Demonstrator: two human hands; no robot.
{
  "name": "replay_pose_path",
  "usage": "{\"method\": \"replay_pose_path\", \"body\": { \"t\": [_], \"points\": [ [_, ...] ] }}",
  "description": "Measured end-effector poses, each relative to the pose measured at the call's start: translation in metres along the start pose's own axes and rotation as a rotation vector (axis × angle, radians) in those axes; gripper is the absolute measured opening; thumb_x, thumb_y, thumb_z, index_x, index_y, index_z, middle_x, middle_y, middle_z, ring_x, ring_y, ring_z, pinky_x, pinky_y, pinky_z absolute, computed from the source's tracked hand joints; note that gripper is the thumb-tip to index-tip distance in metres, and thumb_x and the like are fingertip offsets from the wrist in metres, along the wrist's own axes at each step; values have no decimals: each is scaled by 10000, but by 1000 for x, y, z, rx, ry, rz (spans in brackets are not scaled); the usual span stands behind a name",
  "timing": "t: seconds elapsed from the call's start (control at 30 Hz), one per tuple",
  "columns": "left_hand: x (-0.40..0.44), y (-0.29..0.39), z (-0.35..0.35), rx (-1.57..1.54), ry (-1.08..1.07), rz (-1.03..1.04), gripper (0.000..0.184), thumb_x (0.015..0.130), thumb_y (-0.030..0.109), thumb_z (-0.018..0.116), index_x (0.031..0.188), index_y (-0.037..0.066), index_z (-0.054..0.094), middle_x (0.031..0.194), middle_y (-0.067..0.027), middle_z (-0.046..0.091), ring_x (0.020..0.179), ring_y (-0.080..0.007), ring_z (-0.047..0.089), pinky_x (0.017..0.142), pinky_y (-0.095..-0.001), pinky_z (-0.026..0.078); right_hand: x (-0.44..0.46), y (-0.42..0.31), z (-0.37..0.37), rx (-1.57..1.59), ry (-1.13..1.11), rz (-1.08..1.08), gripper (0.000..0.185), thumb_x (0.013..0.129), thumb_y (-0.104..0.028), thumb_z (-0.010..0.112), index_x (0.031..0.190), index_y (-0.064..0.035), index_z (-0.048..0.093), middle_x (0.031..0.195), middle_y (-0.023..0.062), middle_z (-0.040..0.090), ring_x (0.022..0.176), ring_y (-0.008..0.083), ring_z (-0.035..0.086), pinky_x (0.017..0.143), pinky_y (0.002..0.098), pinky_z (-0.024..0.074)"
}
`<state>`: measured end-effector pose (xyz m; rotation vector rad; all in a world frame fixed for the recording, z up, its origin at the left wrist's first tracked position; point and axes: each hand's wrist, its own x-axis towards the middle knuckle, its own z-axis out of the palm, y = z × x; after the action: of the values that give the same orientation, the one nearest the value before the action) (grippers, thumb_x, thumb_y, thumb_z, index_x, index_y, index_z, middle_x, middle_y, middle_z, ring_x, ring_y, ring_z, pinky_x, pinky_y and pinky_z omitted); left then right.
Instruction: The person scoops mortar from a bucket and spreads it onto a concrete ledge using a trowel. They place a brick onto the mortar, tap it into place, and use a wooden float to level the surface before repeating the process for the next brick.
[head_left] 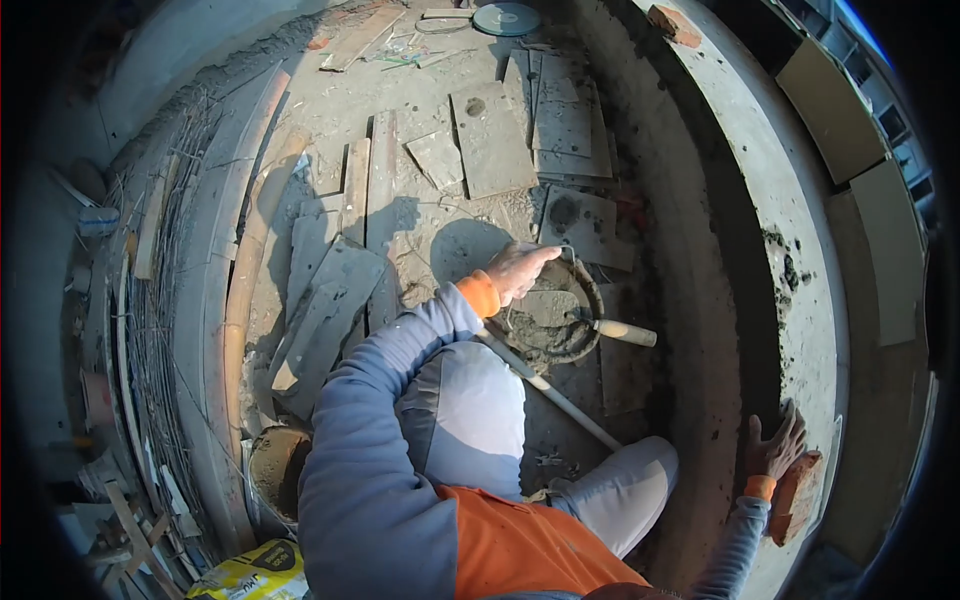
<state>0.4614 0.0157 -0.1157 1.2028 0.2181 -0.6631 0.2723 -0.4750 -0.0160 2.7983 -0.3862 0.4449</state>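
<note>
My left hand (518, 272) is at the rim of a round mortar pan (598, 300), its index finger stretched toward the pan's wire handle; whether the other fingers hold anything is hidden. A trowel with a wooden handle (626, 332) rests in the pan, its blade in grey mortar (540, 335). My right hand (778, 446) lies with fingers spread on the concrete ledge (800, 340), beside a red brick (797, 498). Splashes of mortar (788, 262) mark the ledge farther up.
A long pole (560, 396) runs under the pan between my knees. Boards (495, 140) and planks (381, 200) cover the ground ahead. Another bucket (278, 470) and a yellow bag (258, 575) are at lower left. A brick piece (675, 25) sits at the ledge's far end.
</note>
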Motion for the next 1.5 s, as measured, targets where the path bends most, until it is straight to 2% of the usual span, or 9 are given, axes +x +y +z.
{"method": "replay_pose_path", "body": {
  "t": [0.13,0.33,0.6,0.87,0.97,1.03,1.2,1.23,1.5],
  "points": [
    [23,48,-15,193,131,115,306,824,341,671,677,144,490,508,86,320,392,-34,275,366,-233,205,2,15,14,15,41,-21,861,695,-478,698,1385,-83,367,1247,169,478,1161,367,430,986,485,309],
    [22,115,-69,97,255,255,284,837,364,647,735,120,543,514,94,290,388,-38,253,369,-236,196,0,22,28,5,92,-36,903,736,-533,634,1411,-33,301,1292,210,463,1167,407,411,1009,509,272],
    [60,146,-161,312,524,650,417,813,360,655,661,-17,561,557,-23,483,537,-130,402,521,-333,360,0,21,27,-4,106,-1,807,798,-442,593,1417,-29,281,1307,212,464,1165,400,428,1016,505,267],
    [65,146,-258,391,831,587,538,886,455,566,722,-58,551,678,-100,573,652,-202,544,635,-345,433,14,-9,3,-44,-81,180,816,769,-378,650,1418,-51,280,1197,234,501,1148,394,438,1024,495,261],
    [57,135,-293,325,797,578,558,898,489,530,747,-48,559,674,-84,566,639,-205,539,627,-341,432,24,-31,-17,-92,-135,224,859,739,-401,678,1423,-68,279,1201,234,501,1167,392,436,1039,485,255],
    [45,130,-299,153,709,358,554,908,491,514,762,-42,559,698,-92,566,632,-203,518,639,-335,422,29,-30,-22,-118,-301,268,892,714,-429,693,1422,-74,281,1242,226,492,1197,378,435,1050,484,256],
    [56,120,-314,305,829,555,568,942,484,445,765,-47,539,732,-116,571,648,-231,507,653,-333,409,39,-38,-42,-2,-420,386,906,699,-466,692,1416,-79,295,1276,194,486,1208,348,449,1031,497,279],
    [60,119,-318,457,883,664,545,967,444,404,802,-55,550,743,-156,582,673,-287,529,661,-366,418,41,-36,-39,-7,-437,382,907,694,-476,692,1414,-86,303,1282,185,485,1206,342,454,1022,502,290],
    [63,127,-295,686,987,689,456,1002,305,352,945,-105,542,858,-258,604,780,-368,573,738,-408,438,61,-48,-50,-63,-464,367,840,698,-516,677,1393,-161,368,1229,162,515,1166,361,490,995,534,287]
  ]
}}
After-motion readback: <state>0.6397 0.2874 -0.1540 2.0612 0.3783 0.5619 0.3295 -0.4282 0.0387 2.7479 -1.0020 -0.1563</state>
